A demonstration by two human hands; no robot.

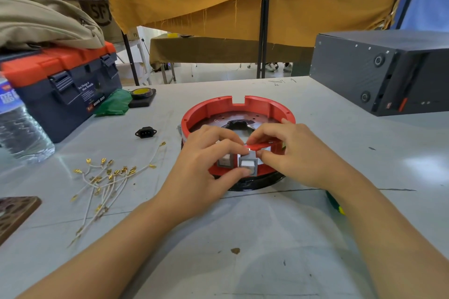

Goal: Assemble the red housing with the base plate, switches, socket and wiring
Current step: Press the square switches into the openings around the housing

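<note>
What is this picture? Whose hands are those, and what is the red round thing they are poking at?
The picture comes from a camera worn on a person's head, looking down at their own hands. The red ring is a plastic housing, standing on a grey table. In its near wall sit two small square switches. The left hand pinches one switch, thumb below and fingers above. The right hand pinches the ring's rim just above it. To the left lie white wires with gold ends and a small black socket, waiting to be fitted. Farther left stand a toolbox and a water bottle. On the right is a dark box.
</note>
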